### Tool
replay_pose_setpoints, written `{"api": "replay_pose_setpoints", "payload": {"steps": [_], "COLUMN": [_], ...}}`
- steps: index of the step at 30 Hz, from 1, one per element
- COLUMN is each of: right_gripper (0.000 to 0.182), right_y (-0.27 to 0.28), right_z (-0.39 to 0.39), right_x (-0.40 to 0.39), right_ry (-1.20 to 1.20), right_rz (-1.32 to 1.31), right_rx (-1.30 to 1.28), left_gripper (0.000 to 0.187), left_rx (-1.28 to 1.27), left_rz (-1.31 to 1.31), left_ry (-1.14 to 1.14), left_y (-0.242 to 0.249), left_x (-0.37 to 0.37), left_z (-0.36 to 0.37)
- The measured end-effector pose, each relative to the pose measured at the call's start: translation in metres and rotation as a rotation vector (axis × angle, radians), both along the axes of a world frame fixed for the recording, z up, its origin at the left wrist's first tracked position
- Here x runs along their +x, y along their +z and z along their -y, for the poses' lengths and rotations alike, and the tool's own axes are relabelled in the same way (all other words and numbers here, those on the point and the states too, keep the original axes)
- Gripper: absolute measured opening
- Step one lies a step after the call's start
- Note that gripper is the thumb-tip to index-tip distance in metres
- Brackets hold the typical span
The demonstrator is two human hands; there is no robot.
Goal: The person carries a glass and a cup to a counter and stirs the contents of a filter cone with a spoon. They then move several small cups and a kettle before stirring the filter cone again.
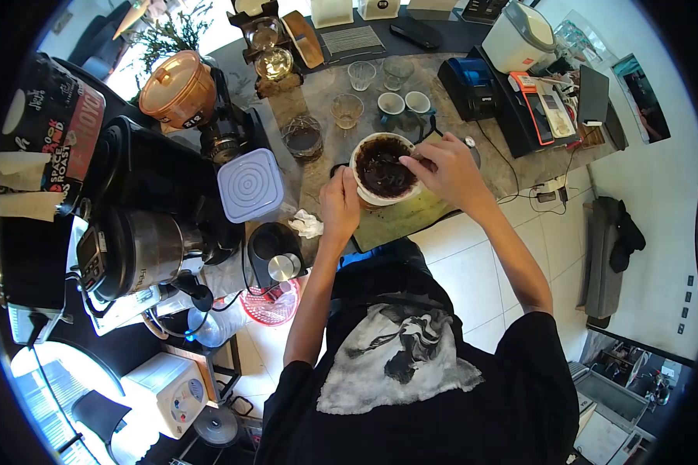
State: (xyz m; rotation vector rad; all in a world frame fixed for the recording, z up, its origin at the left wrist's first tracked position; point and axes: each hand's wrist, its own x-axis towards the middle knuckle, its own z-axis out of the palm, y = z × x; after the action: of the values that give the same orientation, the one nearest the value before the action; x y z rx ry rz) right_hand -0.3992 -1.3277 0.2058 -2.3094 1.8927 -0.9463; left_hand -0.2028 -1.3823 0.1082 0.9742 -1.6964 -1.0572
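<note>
A white coffee dripper [354, 164] stands at the counter's near edge, with dark wet coffee grounds [385, 169] inside and smeared up its walls. My left hand [340, 206] is closed on its left side. From the right, my right hand [451, 172] reaches over the rim, fingers pinched on a thin utensil that looks like a spoon [404, 161]; its lower end is down in the grounds. Under and in front of the dripper lies a green cloth [399, 223]. A crumpled white tissue [306, 224] is left of my left hand.
Behind the dripper stand two small cups [391, 103] and several glasses [347, 111]. A glass of dark liquid [302, 138] and a lidded plastic container [250, 186] are to the left. A coffee grinder [182, 93] stands farther left. Card terminals [537, 108] and cables occupy the right.
</note>
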Motion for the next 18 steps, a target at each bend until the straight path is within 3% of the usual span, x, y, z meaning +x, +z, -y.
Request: {"api": "replay_pose_setpoints", "payload": {"steps": [8,11,13,18], "right_gripper": [0.026,0.027,0.028,0.029], "right_y": [0.016,-0.001,-0.006,0.0], "right_z": [-0.006,-0.004,-0.004,-0.001], "right_x": [0.004,0.008,0.016,0.028], "right_ry": [-0.15,-0.191,-0.24,-0.198], "right_rz": [-0.014,0.065,0.251,0.366], "right_rx": [0.031,0.048,0.199,0.192], "left_gripper": [0.032,0.032,0.032,0.032], "left_rx": [-0.022,-0.026,-0.012,-0.014], "left_rz": [0.0,0.035,0.022,0.025], "left_ry": [0.01,0.026,0.008,0.005], "left_y": [-0.003,-0.004,-0.003,-0.006], "left_x": [0.0,-0.001,0.0,0.001], "left_z": [0.0,0.001,0.0,-0.001]}}
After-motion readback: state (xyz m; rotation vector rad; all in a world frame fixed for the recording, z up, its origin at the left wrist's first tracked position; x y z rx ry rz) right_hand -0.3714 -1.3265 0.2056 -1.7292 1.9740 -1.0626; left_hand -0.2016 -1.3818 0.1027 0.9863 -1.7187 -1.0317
